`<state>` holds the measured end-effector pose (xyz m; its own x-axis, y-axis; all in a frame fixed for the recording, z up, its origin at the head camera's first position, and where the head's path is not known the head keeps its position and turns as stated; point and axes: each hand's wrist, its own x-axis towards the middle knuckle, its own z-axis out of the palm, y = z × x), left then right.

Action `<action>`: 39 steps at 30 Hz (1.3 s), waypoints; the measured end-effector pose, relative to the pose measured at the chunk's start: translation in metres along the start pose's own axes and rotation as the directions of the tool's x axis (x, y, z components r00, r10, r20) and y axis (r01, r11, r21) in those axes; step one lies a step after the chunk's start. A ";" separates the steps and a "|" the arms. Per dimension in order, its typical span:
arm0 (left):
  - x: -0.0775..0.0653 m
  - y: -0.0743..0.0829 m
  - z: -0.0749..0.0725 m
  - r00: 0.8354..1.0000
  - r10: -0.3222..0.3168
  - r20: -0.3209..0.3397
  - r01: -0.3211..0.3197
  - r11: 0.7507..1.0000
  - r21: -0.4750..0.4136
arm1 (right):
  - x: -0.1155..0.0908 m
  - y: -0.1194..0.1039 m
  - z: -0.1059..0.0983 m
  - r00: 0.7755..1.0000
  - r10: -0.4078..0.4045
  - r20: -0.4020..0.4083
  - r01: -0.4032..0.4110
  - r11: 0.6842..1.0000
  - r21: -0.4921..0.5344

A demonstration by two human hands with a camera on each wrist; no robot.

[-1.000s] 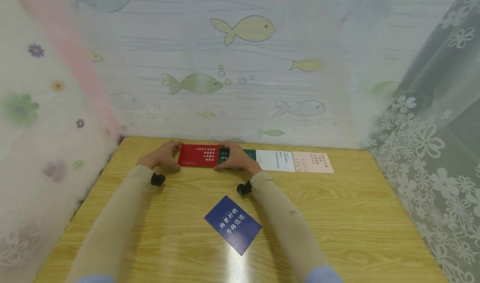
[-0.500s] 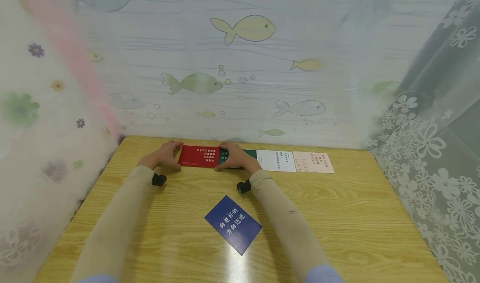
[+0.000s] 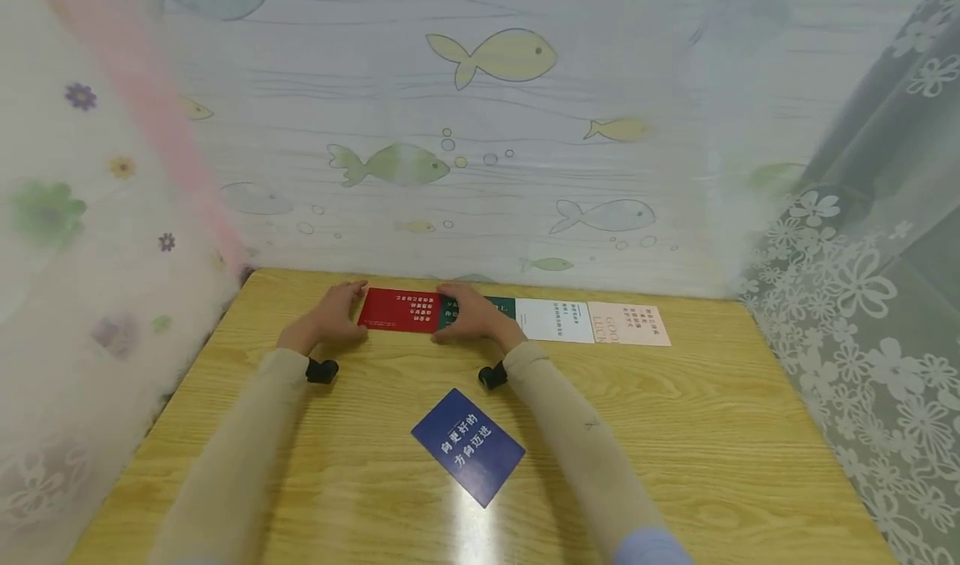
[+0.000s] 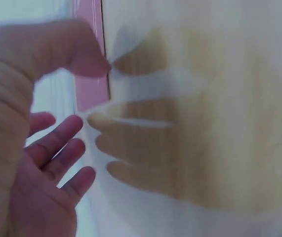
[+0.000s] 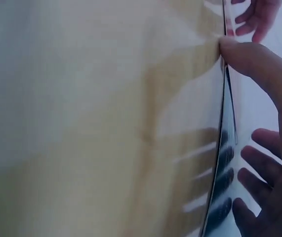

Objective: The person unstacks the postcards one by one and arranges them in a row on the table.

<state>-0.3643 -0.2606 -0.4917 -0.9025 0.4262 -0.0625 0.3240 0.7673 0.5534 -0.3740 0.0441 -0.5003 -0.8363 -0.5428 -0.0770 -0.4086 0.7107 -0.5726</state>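
A red card (image 3: 403,310) with white printed characters lies at the back of the wooden table. My left hand (image 3: 327,315) is at its left end, thumb and index finger at the two corners. In the left wrist view the left thumb (image 4: 89,61) overlaps the card's near edge, the other fingers spread beyond its end. At the opposite end, my right hand (image 3: 472,313) pinches the red card's corners between thumb and index finger. That hand arches over a green card (image 3: 501,305), hiding part of it. The right thumb (image 5: 237,52) rests at the seam between both cards.
Continuing the row to the right are a white card (image 3: 555,321) and a pale pink card (image 3: 628,323). A blue card (image 3: 468,447) lies askew nearer the front, between the forearms. Behind the table hangs a fish-patterned curtain (image 3: 495,132).
Both hands stay at the red card's ends with barely any shift. The whole head view has moved slightly; the other cards keep their places on the table.
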 end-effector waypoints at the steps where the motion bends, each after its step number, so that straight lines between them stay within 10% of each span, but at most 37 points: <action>1: -0.002 0.001 0.003 1.000 0.008 -0.013 -0.008 1.000 -0.004 | -0.002 -0.001 0.001 1.000 -0.008 -0.008 0.008 1.000 -0.005; 12: -0.032 0.031 0.024 0.993 0.098 -0.067 -0.100 0.994 -0.042 | -0.038 -0.015 0.003 0.994 -0.104 -0.035 0.103 0.994 -0.039; 21: -0.059 0.061 0.051 0.963 0.259 -0.074 -0.250 0.962 0.112 | -0.096 -0.043 0.008 0.995 -0.095 0.023 0.097 0.991 -0.095; 28: -0.088 0.091 0.074 0.954 0.300 -0.024 -0.294 0.947 0.130 | -0.160 -0.056 0.018 0.975 -0.099 0.199 0.133 0.977 -0.168; 39: -0.122 0.119 0.102 0.943 0.312 0.119 -0.326 0.936 0.130 | -0.228 -0.057 0.036 0.962 -0.073 0.264 0.120 0.978 -0.169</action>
<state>-0.1865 -0.1728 -0.5027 -0.7159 0.6981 0.0143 0.6345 0.6418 0.4307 -0.1469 0.1116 -0.4793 -0.6782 -0.6919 -0.2476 -0.5620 0.7055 -0.4318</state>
